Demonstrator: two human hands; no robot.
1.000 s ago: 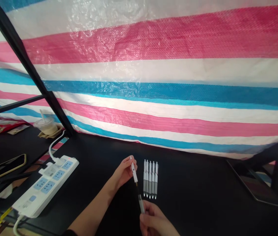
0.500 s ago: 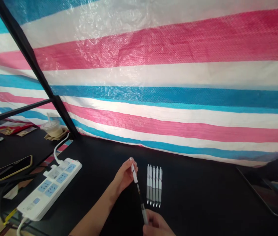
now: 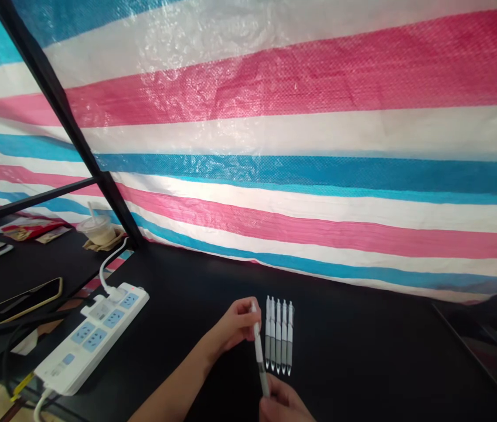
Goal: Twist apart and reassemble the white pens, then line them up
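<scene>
While my left hand [image 3: 236, 323] and my right hand [image 3: 283, 405] share one pen [image 3: 259, 351], five others lie in a tight row [image 3: 279, 335] just beside it.

My left fingers curl and pinch the pen's white upper barrel, and my right fingers pinch its lower end at the bottom edge of view; neither hand is spread. The pen tilts above the black table [image 3: 363, 351], though I cannot tell how high. The risk lies in that closeness: if my left pinch loosens or my right hand swings wide, the pen could drop or sweep into the row, knocking those pens out of line, and round barrels could roll. The power strip [image 3: 92, 337] sits well to my left.
</scene>
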